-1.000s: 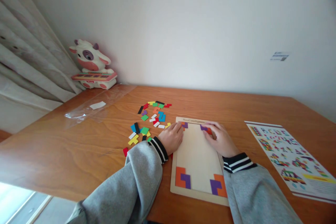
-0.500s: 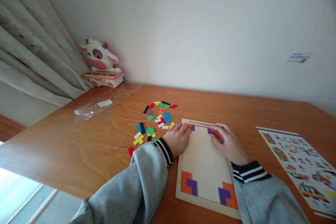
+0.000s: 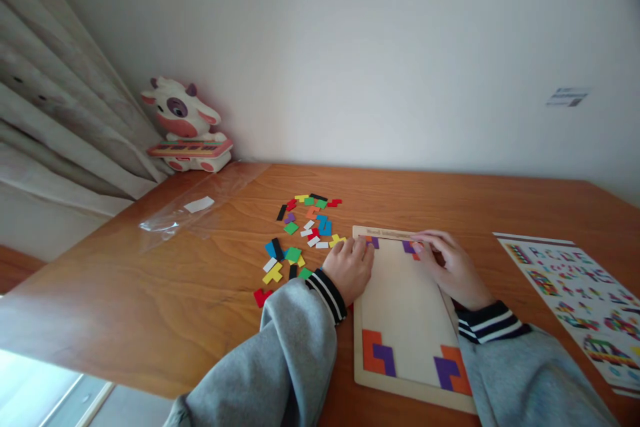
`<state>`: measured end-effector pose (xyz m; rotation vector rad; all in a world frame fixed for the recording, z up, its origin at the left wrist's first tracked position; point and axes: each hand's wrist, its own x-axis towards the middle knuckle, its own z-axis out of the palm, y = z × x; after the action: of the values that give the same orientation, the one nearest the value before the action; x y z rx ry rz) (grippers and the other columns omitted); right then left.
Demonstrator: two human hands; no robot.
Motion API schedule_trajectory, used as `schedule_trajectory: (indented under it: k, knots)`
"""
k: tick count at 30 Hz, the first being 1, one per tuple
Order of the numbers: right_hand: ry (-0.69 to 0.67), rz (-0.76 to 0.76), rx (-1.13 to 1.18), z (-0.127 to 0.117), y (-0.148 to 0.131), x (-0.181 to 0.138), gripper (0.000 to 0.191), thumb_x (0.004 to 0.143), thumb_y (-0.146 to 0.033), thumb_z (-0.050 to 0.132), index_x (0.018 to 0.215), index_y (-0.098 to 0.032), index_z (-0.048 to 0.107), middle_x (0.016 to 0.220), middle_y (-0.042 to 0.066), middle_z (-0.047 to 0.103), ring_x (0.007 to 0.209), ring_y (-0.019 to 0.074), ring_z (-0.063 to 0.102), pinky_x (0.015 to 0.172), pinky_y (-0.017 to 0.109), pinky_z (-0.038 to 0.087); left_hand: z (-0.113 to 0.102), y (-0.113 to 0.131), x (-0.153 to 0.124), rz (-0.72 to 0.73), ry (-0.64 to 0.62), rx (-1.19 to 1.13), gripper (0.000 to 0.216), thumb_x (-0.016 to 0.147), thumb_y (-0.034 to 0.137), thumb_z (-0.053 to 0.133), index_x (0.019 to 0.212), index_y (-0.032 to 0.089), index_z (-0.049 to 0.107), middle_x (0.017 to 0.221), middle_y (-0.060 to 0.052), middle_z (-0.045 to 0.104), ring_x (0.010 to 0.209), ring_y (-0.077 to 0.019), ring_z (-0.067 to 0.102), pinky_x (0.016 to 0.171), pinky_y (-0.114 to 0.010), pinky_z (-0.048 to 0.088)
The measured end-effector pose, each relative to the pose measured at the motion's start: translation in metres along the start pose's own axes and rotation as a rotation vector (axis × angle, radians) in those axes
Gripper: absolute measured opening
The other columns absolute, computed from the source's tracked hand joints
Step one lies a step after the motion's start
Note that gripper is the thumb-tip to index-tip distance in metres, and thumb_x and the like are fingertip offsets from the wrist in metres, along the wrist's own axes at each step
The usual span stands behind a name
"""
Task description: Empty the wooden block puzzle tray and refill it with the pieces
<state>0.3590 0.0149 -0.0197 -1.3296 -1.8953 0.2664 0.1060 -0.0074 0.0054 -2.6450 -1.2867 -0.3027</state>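
Note:
A pale wooden puzzle board (image 3: pixel 400 293) lies on the table in front of me. My left hand (image 3: pixel 350 270) rests on its upper left edge, fingers bent and laid on the rim. Beside those fingertips shows a purple piece (image 3: pixel 375 242). My right hand (image 3: pixel 453 270) is at the upper right corner, thumb and index finger on an orange puzzle piece (image 3: pixel 417 256), partly hidden beneath them. A purple piece (image 3: pixel 408 247) touches it. The lower left corner has an orange piece (image 3: pixel 369 355) and a purple piece (image 3: pixel 385 357); the lower right has another purple piece (image 3: pixel 445 371) and orange piece (image 3: pixel 461 384).
Several coloured loose pieces (image 3: pixel 293 254) are scattered left of the board. A printed pattern sheet (image 3: pixel 565 273) lies at the right. Farther back left are a clear plastic bag (image 3: pixel 175 217) and a cow-shaped toy keyboard (image 3: pixel 187 127). A wall (image 3: pixel 375 80) stands behind the table.
The view has shifted, so the board and hands appear farther right. My right thumb has drawn closer to the index finger at the upper right corner. My left hand stays on the rim.

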Motion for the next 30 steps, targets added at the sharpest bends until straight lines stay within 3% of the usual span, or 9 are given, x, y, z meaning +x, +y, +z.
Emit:
schedule_trajectory:
  k: [7, 15, 20, 23, 26, 30]
  knots:
    - [0.125, 0.113, 0.089, -0.001, 0.0, -0.002, 0.041, 0.09, -0.059, 0.054, 0.097, -0.021, 0.068, 0.107, 0.012, 0.065, 0.101, 0.0259, 0.063, 0.081, 0.04, 0.057, -0.003, 0.001, -0.002, 0.009, 0.019, 0.037, 0.033, 0.099, 0.022, 0.039, 0.126, 0.013, 0.055, 0.131, -0.016, 0.057, 0.105, -0.0282, 0.059, 0.08, -0.042, 0.051]
    - [0.111, 0.109, 0.11, -0.007, 0.004, -0.012, 0.041, 0.089, -0.059, 0.055, 0.097, -0.021, 0.068, 0.105, 0.011, 0.065, 0.101, 0.0258, 0.062, 0.082, 0.04, 0.055, -0.023, -0.007, -0.005, 0.006, 0.045, 0.001, 0.028, 0.097, 0.027, 0.044, 0.118, 0.016, 0.06, 0.124, -0.013, 0.063, 0.103, -0.0266, 0.062, 0.082, -0.042, 0.053]
    - [0.122, 0.135, 0.165, -0.006, 0.006, -0.013, 0.043, 0.089, -0.061, 0.053, 0.098, -0.021, 0.068, 0.105, 0.011, 0.066, 0.098, 0.0258, 0.064, 0.079, 0.04, 0.056, -0.038, -0.05, -0.047, 0.055, 0.102, -0.127, 0.033, 0.097, 0.037, 0.048, 0.124, 0.022, 0.06, 0.127, -0.008, 0.064, 0.114, -0.0236, 0.061, 0.098, -0.04, 0.05]
    - [0.118, 0.141, 0.192, -0.005, 0.005, -0.012, 0.044, 0.089, -0.062, 0.054, 0.098, -0.021, 0.067, 0.104, 0.011, 0.066, 0.096, 0.0254, 0.065, 0.077, 0.039, 0.057, -0.036, -0.083, -0.087, -0.112, 0.098, -0.125, 0.067, 0.084, 0.061, 0.06, 0.138, 0.021, 0.052, 0.137, -0.014, 0.058, 0.128, -0.0321, 0.053, 0.106, -0.05, 0.044]
    - [0.111, 0.13, 0.193, -0.004, 0.003, -0.012, 0.044, 0.088, -0.063, 0.054, 0.096, -0.022, 0.067, 0.102, 0.011, 0.066, 0.094, 0.0251, 0.065, 0.075, 0.038, 0.057, -0.023, -0.106, -0.117, -0.239, 0.046, -0.123, 0.097, 0.073, 0.074, 0.063, 0.149, 0.02, 0.038, 0.15, -0.017, 0.045, 0.138, -0.0372, 0.042, 0.114, -0.056, 0.034]
    - [0.096, 0.096, 0.16, -0.002, 0.002, -0.011, 0.042, 0.09, -0.062, 0.053, 0.095, -0.022, 0.068, 0.101, 0.011, 0.066, 0.093, 0.0249, 0.065, 0.077, 0.039, 0.056, -0.003, -0.117, -0.119, -0.301, 0.04, -0.189, 0.086, 0.083, 0.072, 0.054, 0.147, 0.017, 0.04, 0.153, -0.018, 0.042, 0.141, -0.0346, 0.039, 0.116, -0.055, 0.032]
